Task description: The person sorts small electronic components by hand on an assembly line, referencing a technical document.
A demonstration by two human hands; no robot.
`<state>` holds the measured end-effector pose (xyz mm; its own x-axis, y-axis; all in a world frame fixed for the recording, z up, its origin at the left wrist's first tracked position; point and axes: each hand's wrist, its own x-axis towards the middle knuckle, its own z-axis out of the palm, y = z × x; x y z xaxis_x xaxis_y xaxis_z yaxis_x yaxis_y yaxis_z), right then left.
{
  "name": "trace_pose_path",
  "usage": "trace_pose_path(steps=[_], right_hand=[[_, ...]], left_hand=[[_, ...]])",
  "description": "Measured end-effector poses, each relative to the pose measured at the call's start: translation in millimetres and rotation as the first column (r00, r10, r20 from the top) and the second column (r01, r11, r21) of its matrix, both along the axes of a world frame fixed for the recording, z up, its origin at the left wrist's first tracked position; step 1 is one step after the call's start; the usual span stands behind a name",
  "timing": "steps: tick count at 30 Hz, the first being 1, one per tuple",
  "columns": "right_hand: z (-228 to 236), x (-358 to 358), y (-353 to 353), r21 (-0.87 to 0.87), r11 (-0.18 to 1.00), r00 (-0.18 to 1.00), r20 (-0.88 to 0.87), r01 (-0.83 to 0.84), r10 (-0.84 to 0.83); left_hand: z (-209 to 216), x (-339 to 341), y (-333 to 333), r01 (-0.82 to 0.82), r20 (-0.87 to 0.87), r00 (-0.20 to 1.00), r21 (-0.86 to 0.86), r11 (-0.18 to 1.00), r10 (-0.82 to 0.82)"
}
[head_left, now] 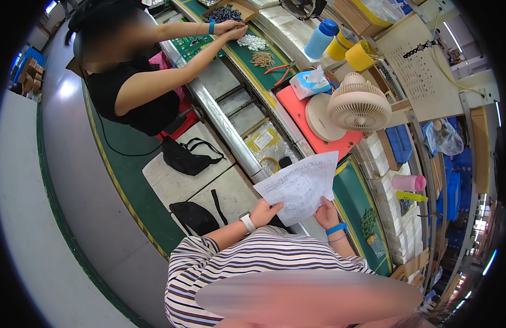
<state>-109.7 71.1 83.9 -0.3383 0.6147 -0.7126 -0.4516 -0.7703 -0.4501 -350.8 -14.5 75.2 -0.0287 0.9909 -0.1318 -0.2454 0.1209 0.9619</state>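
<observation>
A white printed sheet of paper [299,186] is spread between my two hands, tilted above the workbench. My left hand [262,213], with a white watch at the wrist, pinches its lower left edge, the thumb lying on top. The lower right edge is gripped by my right hand [326,213], which has a blue band round the wrist. Just beyond the sheet's left edge, a roll of yellow tape [270,164] lies beside bagged parts [262,139] on the bench. The sheet hides part of the bench under it.
A cream fan [359,106] stands on a red board [293,106] beside a tissue box [310,83]. Black bags [188,156] rest on pale boxes at left. Farther up the line, a co-worker [133,82] reaches over small parts near orange-handled pliers [281,71]. Blue bins [399,144] line the right.
</observation>
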Motion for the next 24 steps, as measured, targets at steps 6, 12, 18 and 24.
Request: trace_pose_path(steps=[6,12,18,24], right_hand=[[-1.8,1.2,-0.4,0.044,0.999,1.0,-0.009,0.005,-0.005],[-7.2,6.3,-1.7,0.029,0.999,0.999,0.031,0.032,-0.033],[-9.1,7.9,-2.4,0.024,0.998,0.997,0.046,0.058,-0.059],[-8.4,6.9,-3.0,0.044,0.997,0.998,0.015,0.058,-0.059]], left_hand=[[-3.4,0.8,-1.2,0.03,-0.004,1.0,0.008,1.0,-0.03],[-4.0,-0.1,-2.2,0.111,-0.152,0.983,0.075,0.991,-0.099],[-0.7,-0.5,-1.5,0.104,-0.169,0.981,0.078,0.992,-0.09],[0.0,-1.7,-2.2,0.12,-0.192,0.976,0.077,0.99,-0.104]])
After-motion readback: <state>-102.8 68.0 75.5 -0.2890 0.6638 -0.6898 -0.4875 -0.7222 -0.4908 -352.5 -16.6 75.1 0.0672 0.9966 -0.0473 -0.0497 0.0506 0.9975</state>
